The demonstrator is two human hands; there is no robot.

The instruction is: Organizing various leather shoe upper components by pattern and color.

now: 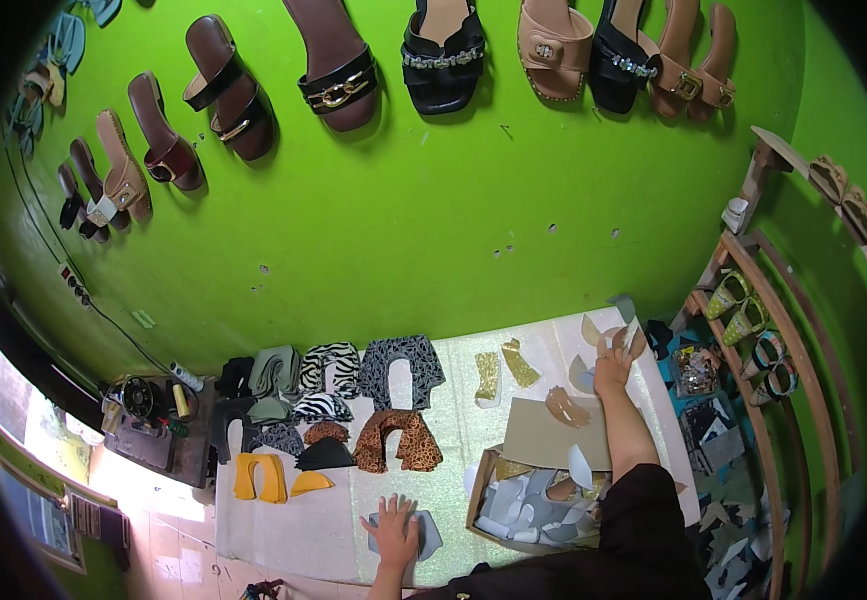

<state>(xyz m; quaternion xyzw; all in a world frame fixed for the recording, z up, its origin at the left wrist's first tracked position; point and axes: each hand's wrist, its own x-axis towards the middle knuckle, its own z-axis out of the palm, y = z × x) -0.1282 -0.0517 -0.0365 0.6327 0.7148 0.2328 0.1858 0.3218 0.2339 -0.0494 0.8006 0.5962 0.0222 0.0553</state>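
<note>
My left hand [391,530] lies flat with its fingers spread, near the table's front edge. Beneath it a grey cut piece [428,535] shows past the fingers on the right. My right arm stretches to the far right corner of the table. There my right hand [611,372] rests with fingers extended over several loose cut pieces, among them a brown one [636,343] and a pale grey one [580,374]. Nothing is visibly gripped in either hand. Between them stands an open cardboard box [477,492] holding many grey and white cut pieces, partly hidden by my right sleeve.
Stacks of zebra-patterned [329,362], leopard-patterned [393,440] and yellow [258,478] curved pieces cover the table's left part. Glittery gold pieces [489,380] lie farther back. A sewing machine [143,398] stands left; a wooden shoe rack [753,265] right. Sandals [443,60] hang on the green wall.
</note>
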